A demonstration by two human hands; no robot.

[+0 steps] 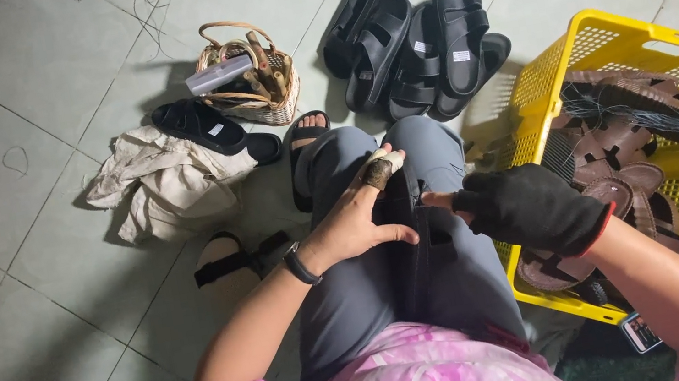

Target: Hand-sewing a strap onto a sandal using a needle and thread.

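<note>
Black sandals, finished: four in a stack (416, 42) on the tiled floor ahead of the knees, straps up, overlapping one another. One more black sandal (212, 129) lies apart, resting on a crumpled beige cloth (157, 185).

Woven basket (255, 80): one, with a looped handle, holding tools and a grey tube; stands between the single sandal and the stack.

Yellow plastic crate (611, 40): one, perforated walls, at the person's right. Holds several brown sandals (625, 121), piled and overlapping; exact count cannot be told. A bundle of dark thread lies across them.

Item in hand: one black sandal piece (408, 234), long and dark, lying lengthwise along the lap on the grey trousers, between both hands. Matte black, with strap slots faintly visible; detail is otherwise lost against the dark fabric.

Left hand (354, 220): bare, a black band on the wrist, a wrapped guard on one finger; fingers curled closed over the piece's left edge and upper end.

Right hand (529, 208): in a black fingerless glove, bare fingertips pinching the piece's right edge.

Feet: two, in sandals, on the floor.
</note>
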